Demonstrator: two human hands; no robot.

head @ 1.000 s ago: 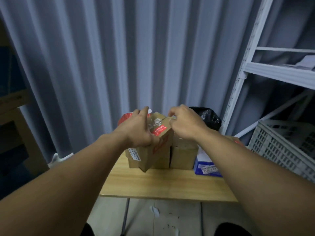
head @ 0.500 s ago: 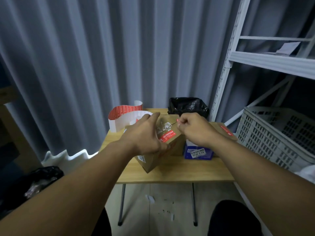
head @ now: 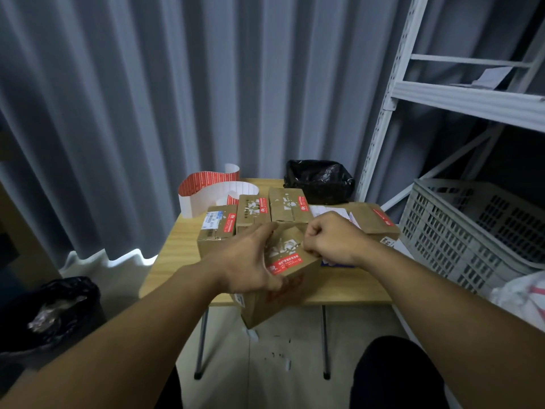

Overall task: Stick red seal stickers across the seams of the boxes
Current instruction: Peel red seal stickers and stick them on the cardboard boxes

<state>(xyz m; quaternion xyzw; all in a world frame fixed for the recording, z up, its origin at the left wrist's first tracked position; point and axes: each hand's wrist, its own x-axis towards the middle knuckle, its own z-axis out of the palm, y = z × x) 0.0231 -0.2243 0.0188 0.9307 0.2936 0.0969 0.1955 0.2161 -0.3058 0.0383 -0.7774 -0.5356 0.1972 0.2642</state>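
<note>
A small wooden table (head: 165, 261) stands before a pleated grey curtain (head: 147, 98), seen from above by the person working at it. Nearest, at the table's front edge, a cardboard box (head: 283, 293) is held tilted, one corner pointing down past the edge. The left hand (head: 244, 267) grips it from the left, with the fingers over the top face and the thumb on the near side. A red seal sticker (head: 285, 262) lies across the top face, just right of that hand. The right hand (head: 333, 240) is curled tight against the box's upper right edge; whether it pinches anything cannot be told.

Behind, three sealed boxes (head: 252, 209) stand side by side, each bearing a red sticker. A fourth box (head: 373, 221) lies to the right, near a grey plastic crate (head: 472, 225). Farther back, a curled strip of red stickers on white backing (head: 206, 190) stands on edge at the left, and a black bag (head: 318, 180) sits at the table's far right. A white metal shelf rack (head: 383, 128) rises on the right.
</note>
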